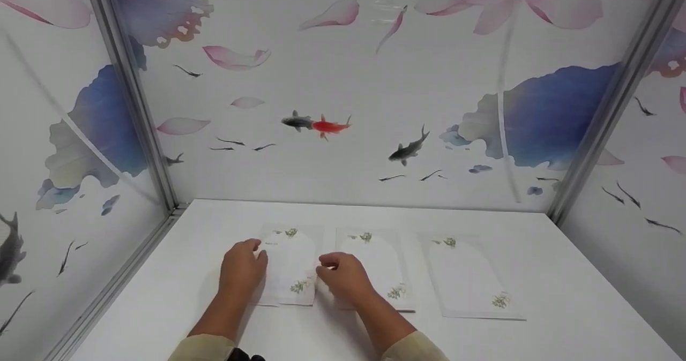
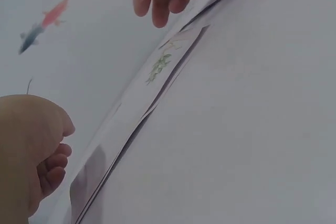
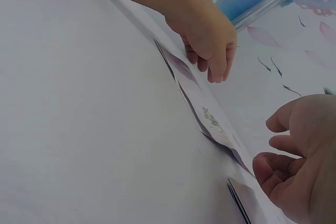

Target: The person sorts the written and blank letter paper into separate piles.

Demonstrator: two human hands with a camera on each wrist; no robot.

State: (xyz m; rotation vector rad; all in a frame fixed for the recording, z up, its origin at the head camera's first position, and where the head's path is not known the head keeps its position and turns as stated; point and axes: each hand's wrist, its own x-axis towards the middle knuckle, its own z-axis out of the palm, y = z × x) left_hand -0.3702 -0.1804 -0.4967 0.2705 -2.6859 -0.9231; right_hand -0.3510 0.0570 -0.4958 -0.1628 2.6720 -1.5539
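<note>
- Evidently, the left sheets of leaf-printed stationery [image 1: 286, 267] lay between both hands, on the left half of the white surface [image 1: 568, 296], set in from its far edge.
- Their near edges were slightly out of line, with narrow gaps between layers in the wrist views; small dark lettering sat at the upper left of the top page.
- The left hand [image 1: 242, 267] was at their left side, its fingers bent and thumb apart, gripping nothing visible; I could not tell whether it touched paper.
- The right hand [image 1: 345, 278] hung over the gap toward the middle stationery stack [image 1: 383, 259], fingers loosely curled, thumb near the index finger, likewise holding nothing visible.
- The right stationery stack [image 1: 466, 280] lay well apart from the hands, nearest the surface's right edge.
- Beyond the far edge rose a white panel [image 1: 364, 82] printed with fish and lotus petals, between metal posts [image 1: 140, 125].
</note>
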